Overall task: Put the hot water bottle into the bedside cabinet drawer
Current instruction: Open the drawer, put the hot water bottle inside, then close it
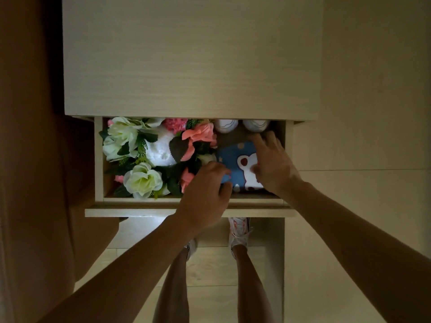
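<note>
The hot water bottle (235, 159), blue with a white bear on it, lies in the right half of the pulled-out drawer (186, 212) of the pale wooden bedside cabinet (191, 57). My left hand (205, 197) reaches over the drawer front and grips the bottle's near left edge with bent fingers. My right hand (272, 164) rests flat on the bottle's right side, fingers spread toward the back of the drawer. Part of the bottle is hidden under both hands.
Artificial flowers (144, 157) in white, pink and green fill the drawer's left half and touch the bottle's left side. Two pale round objects (242, 125) sit at the drawer's back right. My legs and white shoes (239, 231) stand below the drawer front.
</note>
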